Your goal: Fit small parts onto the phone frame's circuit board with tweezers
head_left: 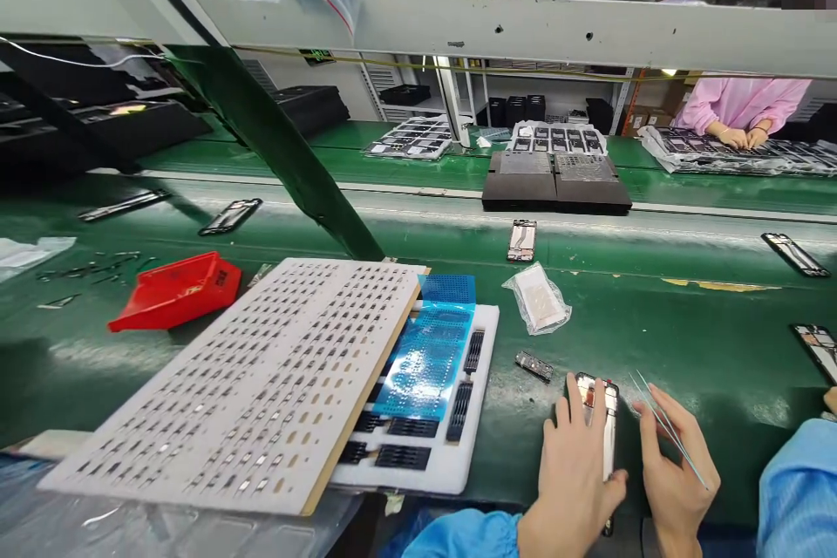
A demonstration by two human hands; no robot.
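Note:
My left hand (575,475) lies over an opened phone (611,427) on the green bench. Its thumb is at the phone's right edge and its other fingers are along the left side and top, pressing it down. Just right of the phone, my right hand (683,462) is closed round thin tweezers (660,418), tips pointing up and away, apart from the phone. A small dark circuit board (534,366) rests left of the phone. Beyond it lies a clear bag with a white flat piece (538,298) inside. My palm covers much of the phone.
A perforated board (248,375) with small parts overlaps a white foam tray (484,366) bearing blue film (425,357). A red bin (176,292) stands left. Opened phones (521,241) lie farther back. Across the belt works a person in pink (742,109); a blue sleeve (798,488) is at right.

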